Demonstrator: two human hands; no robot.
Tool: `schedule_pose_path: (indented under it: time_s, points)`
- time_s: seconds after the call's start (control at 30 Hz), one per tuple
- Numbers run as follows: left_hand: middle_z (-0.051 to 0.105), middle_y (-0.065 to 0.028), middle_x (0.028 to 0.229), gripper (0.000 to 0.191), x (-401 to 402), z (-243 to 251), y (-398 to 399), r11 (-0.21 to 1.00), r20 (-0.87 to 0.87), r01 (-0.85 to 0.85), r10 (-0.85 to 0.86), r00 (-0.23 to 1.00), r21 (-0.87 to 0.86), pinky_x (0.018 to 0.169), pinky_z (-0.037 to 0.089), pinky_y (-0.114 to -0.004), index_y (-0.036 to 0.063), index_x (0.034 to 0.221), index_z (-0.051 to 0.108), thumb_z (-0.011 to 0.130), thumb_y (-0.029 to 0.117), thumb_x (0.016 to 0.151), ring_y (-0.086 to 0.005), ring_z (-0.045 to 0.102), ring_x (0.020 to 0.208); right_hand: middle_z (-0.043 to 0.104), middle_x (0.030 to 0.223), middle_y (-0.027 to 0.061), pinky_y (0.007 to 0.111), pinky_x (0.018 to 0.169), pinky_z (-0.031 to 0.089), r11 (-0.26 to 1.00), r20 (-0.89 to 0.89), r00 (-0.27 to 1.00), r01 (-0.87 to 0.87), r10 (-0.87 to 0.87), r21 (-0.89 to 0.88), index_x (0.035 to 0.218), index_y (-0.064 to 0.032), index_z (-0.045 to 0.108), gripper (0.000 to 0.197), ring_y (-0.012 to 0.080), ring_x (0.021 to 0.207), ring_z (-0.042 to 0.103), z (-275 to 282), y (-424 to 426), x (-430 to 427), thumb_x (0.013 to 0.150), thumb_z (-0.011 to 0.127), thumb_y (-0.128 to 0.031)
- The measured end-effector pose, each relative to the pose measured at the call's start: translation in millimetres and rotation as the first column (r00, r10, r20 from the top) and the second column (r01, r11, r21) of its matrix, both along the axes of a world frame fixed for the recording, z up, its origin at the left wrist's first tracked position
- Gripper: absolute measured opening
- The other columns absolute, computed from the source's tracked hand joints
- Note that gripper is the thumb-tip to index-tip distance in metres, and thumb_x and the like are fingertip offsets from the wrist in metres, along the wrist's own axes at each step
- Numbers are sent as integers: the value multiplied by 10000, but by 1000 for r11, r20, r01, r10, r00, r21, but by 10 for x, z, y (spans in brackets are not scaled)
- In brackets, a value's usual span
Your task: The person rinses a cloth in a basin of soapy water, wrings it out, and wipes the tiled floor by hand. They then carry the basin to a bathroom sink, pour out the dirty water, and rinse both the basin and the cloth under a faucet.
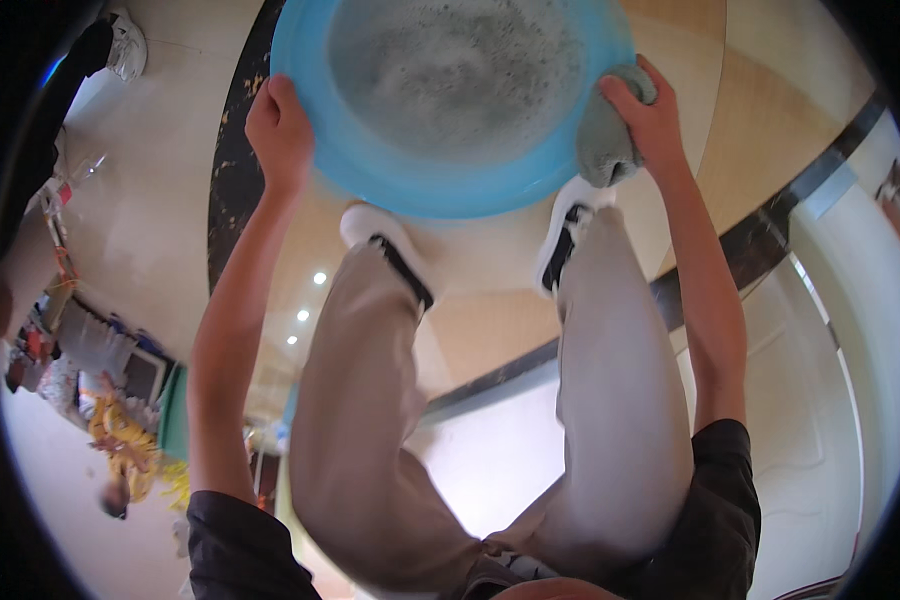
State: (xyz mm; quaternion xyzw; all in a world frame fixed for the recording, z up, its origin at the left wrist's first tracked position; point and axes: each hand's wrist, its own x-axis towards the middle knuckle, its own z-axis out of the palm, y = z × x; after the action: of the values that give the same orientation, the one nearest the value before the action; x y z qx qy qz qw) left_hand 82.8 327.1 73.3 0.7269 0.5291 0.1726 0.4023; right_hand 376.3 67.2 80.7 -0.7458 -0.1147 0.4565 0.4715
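A round blue plastic basin (450, 196) with grey, foamy water (457, 82) in it fills the top of the view. My left hand (281, 135) grips its rim on the left side. On the right side my right hand (649, 112) clasps a bunched grey-green cloth (607, 142) against the rim. The cloth hangs over the basin's outer edge. How far the fingers of both hands reach under the rim is hidden. Both my shoes show just below the basin.
The tiled floor (495, 330) has a dark patterned border (232, 195). A pale door (780, 390) stands at the right. At the far left are a person's dark-clad leg and white shoe (127, 49), and another person in yellow (124, 442) beside a green object (172, 412).
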Motion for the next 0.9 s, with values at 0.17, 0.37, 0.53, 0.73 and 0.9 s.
schedule_pose_path:
  time_s: [0.17, 0.37, 0.53, 0.73, 0.9]
  points:
    - [377, -31, 581, 409, 160, 842, -380, 996, -75, 92, -92, 993, -11, 514, 312, -298, -5, 730, 463, 484, 284, 1019, -98, 323, 573, 651, 843, 33, 275, 694, 499, 983, 57, 988, 147, -141, -114, 968, -15, 629, 258, 99, 755, 589, 894, -744, -409, 839, 735, -212]
    - [400, -44, 598, 335, 397, 2185, -676, 983, -104, 173, -178, 979, -59, 523, 331, -293, -13, 761, 487, 480, 216, 1006, -107, 345, 587, 638, 817, 4, 264, 705, 488, 942, 40, 952, 305, -303, -141, 963, -21, 626, 224, 88, 766, 577, 2354, -1280, -478, 836, 728, -175]
    - [410, -81, 589, 315, 868, 3531, -975, 980, -82, 186, -191, 978, -70, 513, 333, -321, -12, 766, 484, 480, 202, 998, -127, 363, 563, 615, 792, -7, 253, 705, 474, 920, 72, 929, 369, -362, -134, 936, -23, 610, 198, 62, 767, 548, 3686, -1602, -243, 831, 721, -149]
    - [384, -65, 569, 338, 1272, 4943, -1070, 983, -132, 182, -184, 974, -30, 505, 321, -323, -1, 741, 466, 482, 212, 1003, -121, 350, 549, 526, 731, -23, 268, 632, 430, 935, 41, 935, 354, -353, -23, 821, -44, 547, 193, 55, 712, 475, 4943, -1797, 241, 826, 709, -149]
    - [374, -47, 570, 369, 1848, 5941, -1158, 991, -29, 134, -134, 991, -8, 506, 320, -325, -1, 735, 471, 485, 240, 1014, -118, 349, 550, 545, 715, -28, 274, 636, 436, 947, 111, 941, 317, -321, 50, 824, -46, 575, 180, 67, 693, 496, 5994, -1798, 914, 826, 714, -162]
